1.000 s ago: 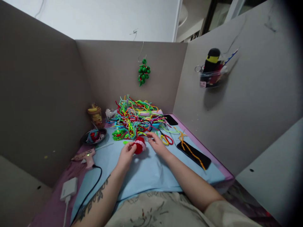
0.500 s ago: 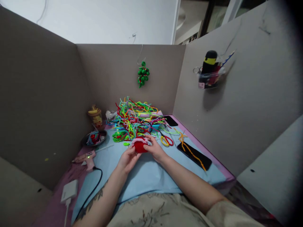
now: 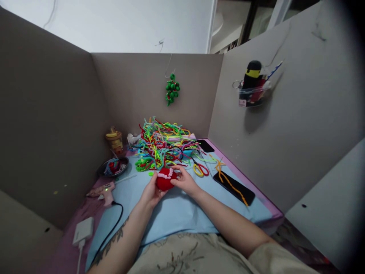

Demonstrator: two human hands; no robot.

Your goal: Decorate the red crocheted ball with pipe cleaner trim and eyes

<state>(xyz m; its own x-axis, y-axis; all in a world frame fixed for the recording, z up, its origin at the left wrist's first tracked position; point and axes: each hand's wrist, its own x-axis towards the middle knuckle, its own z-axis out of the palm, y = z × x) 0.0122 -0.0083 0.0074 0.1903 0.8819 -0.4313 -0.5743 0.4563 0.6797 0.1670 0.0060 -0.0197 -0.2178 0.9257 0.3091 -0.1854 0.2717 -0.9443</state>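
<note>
Between both hands is a red rounded fuzzy piece (image 3: 165, 184) with a pale pink bumpy strip (image 3: 163, 176) across its upper face. My left hand (image 3: 150, 191) closes on its left side, fingers partly underneath. On the other side, my right hand (image 3: 185, 182) grips it with the thumb in front and fingers at the top edge. Just beyond it lie a green fuzzy figure (image 3: 143, 164) and a small bright green piece (image 3: 151, 174). Behind these rises a tangled heap of coloured pipe cleaners (image 3: 165, 140).
Scissors (image 3: 200, 169) and a phone (image 3: 236, 190) with orange pipe cleaners lie to the right. At left are a pink glue gun (image 3: 107, 193), its cord, a white power bank (image 3: 83, 231) and a dark bowl (image 3: 124, 164). Grey panels (image 3: 159, 64) enclose the table.
The red piece has been turned and tilted, so more of its rounded face and the pink strip show. Both hands shifted slightly with it.
</note>
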